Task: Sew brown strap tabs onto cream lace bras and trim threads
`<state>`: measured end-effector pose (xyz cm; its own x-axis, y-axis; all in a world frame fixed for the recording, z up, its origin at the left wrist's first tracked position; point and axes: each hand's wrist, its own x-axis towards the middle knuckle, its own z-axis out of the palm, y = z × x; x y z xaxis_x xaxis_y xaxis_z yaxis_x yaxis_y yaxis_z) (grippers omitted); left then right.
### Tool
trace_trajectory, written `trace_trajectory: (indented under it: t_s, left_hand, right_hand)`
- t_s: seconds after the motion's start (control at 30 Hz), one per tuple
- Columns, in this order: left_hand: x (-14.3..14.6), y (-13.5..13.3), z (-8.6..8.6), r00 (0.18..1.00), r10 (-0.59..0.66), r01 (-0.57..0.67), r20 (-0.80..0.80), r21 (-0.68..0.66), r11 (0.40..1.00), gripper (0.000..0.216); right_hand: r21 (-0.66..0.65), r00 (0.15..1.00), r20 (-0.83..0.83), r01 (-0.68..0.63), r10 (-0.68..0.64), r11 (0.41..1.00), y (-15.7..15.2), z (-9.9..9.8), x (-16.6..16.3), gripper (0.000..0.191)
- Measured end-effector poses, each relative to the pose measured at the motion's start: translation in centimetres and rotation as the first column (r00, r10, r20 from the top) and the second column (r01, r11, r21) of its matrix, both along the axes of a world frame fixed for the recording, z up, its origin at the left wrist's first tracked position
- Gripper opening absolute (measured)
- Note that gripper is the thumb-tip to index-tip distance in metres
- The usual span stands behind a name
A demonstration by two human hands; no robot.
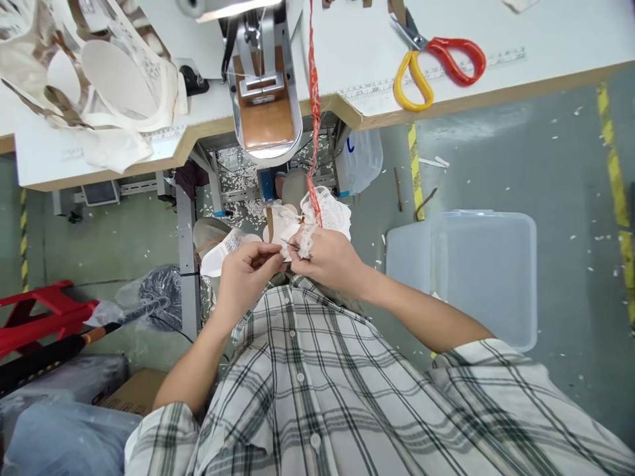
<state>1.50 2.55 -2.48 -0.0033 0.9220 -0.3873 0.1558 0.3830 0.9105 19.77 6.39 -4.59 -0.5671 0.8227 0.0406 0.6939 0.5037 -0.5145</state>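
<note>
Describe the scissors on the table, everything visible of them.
The scissors have one red loop and one yellow loop, both smooth and plastic-looking, with grey, metal-looking blades joined at a pivot. They lie on the white table, right of the sewing machine, loops spread apart over a printed ruler, the yellow one at the front edge. The blades point toward the picture's top left; their tips are unclear. Neither left hand nor right hand touches them.

Blue mark (350, 145) — maybe "L" — on bin (368, 158)
</note>
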Motion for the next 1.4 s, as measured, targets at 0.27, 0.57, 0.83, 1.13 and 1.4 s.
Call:
trace_trajectory:
  t_s: [0.27, 0.57, 0.83, 1.13, 1.4]
  left_hand:
    - [1.2, 0.0, -0.1, 0.986, 0.013, 0.002, -0.169, 0.088, 0.996, 0.011]
    - [0.1, 1.0, -0.9, 0.996, 0.090, -0.091, -0.016, -0.067, 0.994, 0.021]
    - [0.6, 1.0, -0.1, 0.994, 0.053, -0.045, 0.098, -0.081, 0.996, 0.018]
    - [-2.3, 0.9, 0.4, 0.989, 0.126, -0.117, 0.077, -0.109, 0.987, 0.032]
    - [-4.3, 1.0, 1.6, 0.998, 0.006, -0.001, 0.063, -0.081, 0.997, 0.026]
  right_hand:
    - [0.030, 0.999, 0.043, -0.018, 0.017, 0.999, -0.1, 0.7, 0.2, 0.020]
    - [-0.319, 0.889, -0.281, 0.269, -0.362, 0.909, 3.1, 0.0, 2.7, 0.018]
    - [-0.517, 0.834, -0.531, -0.178, -0.151, 0.837, 1.5, 1.5, 2.7, 0.016]
    - [0.170, 0.595, 0.320, 0.729, -0.737, 0.663, 9.6, -3.6, 16.9, 0.043]
    - [0.318, 0.390, 0.328, 0.812, -0.861, 0.489, 7.9, -1.5, 26.6, 0.063]
